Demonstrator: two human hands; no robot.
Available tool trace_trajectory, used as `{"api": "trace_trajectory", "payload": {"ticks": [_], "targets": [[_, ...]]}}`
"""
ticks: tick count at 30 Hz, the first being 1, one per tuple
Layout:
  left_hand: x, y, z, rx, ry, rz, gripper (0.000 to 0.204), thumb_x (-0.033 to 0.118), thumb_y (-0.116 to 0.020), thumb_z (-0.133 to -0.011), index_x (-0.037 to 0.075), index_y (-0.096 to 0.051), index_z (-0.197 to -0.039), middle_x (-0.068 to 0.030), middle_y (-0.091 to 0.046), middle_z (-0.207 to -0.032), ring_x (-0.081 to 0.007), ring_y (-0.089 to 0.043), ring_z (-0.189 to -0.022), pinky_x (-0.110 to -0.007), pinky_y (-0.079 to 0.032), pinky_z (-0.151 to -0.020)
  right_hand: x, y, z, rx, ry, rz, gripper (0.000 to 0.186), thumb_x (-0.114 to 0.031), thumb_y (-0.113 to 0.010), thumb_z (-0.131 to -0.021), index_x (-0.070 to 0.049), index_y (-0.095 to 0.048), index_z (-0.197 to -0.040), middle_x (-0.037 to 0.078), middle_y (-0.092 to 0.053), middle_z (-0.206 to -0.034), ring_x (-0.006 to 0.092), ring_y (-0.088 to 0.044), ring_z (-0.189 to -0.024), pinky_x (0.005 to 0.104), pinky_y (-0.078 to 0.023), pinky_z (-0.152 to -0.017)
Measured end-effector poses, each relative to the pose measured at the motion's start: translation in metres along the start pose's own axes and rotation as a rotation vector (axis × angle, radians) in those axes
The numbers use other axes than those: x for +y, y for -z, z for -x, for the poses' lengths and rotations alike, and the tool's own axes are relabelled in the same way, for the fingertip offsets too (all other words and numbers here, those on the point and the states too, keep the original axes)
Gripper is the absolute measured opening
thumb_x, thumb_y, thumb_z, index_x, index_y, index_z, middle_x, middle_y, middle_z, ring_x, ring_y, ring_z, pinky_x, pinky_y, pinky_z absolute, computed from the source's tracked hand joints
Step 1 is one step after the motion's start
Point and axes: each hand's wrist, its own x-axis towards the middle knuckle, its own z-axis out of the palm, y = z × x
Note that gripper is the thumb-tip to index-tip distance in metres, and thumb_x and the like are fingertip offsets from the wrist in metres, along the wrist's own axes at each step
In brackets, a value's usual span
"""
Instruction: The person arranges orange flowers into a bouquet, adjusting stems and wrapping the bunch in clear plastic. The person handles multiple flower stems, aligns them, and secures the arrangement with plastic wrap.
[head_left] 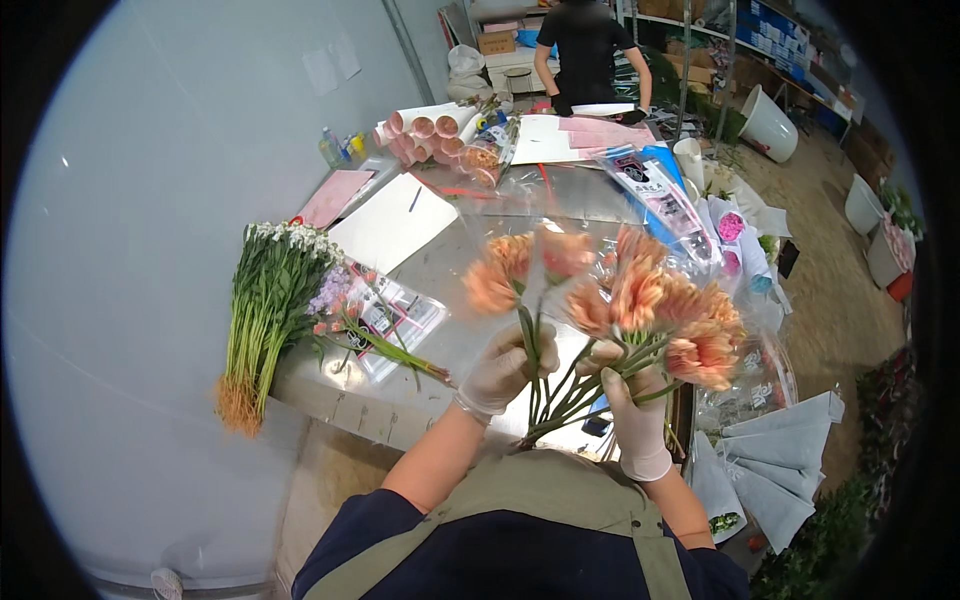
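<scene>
Head view: left hand in a white glove [503,368] closed tight round green stems of orange fluffy flowers [610,290], held above the grey metal table [420,275]. Right hand in a white glove [632,405] gripping more stems, fingers pressed together.

Lower stem ends [560,415] hidden behind gloved hands. Far co-worker [585,50] cut off at top edge. Shelf boxes [775,35] far right too small to tell.

Gloved left hand [503,368] and right hand [632,408] grip the green stems of orange flowers [620,290] above a metal table [400,400]. A bundle of white flowers [265,300] lies at the table's left; another person [585,50] stands at its far end.
</scene>
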Motion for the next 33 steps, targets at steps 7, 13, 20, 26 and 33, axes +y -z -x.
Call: {"api": "trace_trajectory", "payload": {"ticks": [7,13,20,26,33], "targets": [[0.024,-0.052,-0.022,0.366,0.169,-0.489,0.039,0.009,-0.067,-0.085,-0.003,-0.056,-0.120,0.0003,-0.056,-0.088,-0.0090,-0.050,-0.072,-0.023,-0.040,-0.066,-0.002,0.005,-0.012,0.085,-0.006,-0.299,0.016,0.000,-0.044,-0.095,0.000,-0.047,-0.111,0.019,-0.066,-0.104,0.0254,-0.064,-0.098,0.0399,-0.049,-0.092],[0.022,-0.060,-0.042,0.287,-0.015,-0.935,0.051,0.009,-0.066,-0.088,0.002,-0.047,-0.135,-0.0052,-0.059,-0.119,-0.0059,-0.049,-0.074,-0.020,-0.043,-0.069,0.006,0.012,-0.018,0.067,-0.011,-0.426,0.016,-0.007,-0.048,-0.097,-0.001,-0.052,-0.111,0.015,-0.066,-0.102,0.0253,-0.065,-0.097,0.0413,-0.051,-0.092],[0.039,-0.065,-0.054,0.173,0.213,-0.853,0.027,0.014,-0.060,-0.092,0.001,-0.065,-0.116,0.0006,-0.069,-0.093,-0.0036,-0.051,-0.062,-0.019,-0.040,-0.054,0.006,0.002,-0.023,0.123,-0.005,-0.346,0.024,-0.012,-0.056,-0.095,0.003,-0.058,-0.113,0.015,-0.067,-0.106,0.0241,-0.066,-0.094,0.0379,-0.051,-0.090],[0.051,-0.060,-0.045,0.248,0.315,-0.773,0.030,0.017,-0.060,-0.091,-0.001,-0.065,-0.116,-0.0010,-0.069,-0.092,-0.0044,-0.045,-0.058,-0.020,-0.038,-0.053,0.004,-0.001,-0.024,0.137,-0.011,-0.236,0.028,-0.011,-0.061,-0.093,0.006,-0.059,-0.115,0.014,-0.068,-0.102,0.0214,-0.065,-0.094,0.0338,-0.051,-0.088],[0.056,-0.055,-0.038,0.234,0.339,-0.726,0.031,0.015,-0.060,-0.091,0.000,-0.063,-0.118,-0.0016,-0.069,-0.092,-0.0049,-0.047,-0.061,-0.020,-0.040,-0.057,0.006,-0.001,-0.023,0.099,-0.020,-0.247,0.029,-0.013,-0.062,-0.093,0.006,-0.059,-0.115,0.014,-0.070,-0.100,0.0215,-0.065,-0.095,0.0340,-0.051,-0.089]]}}
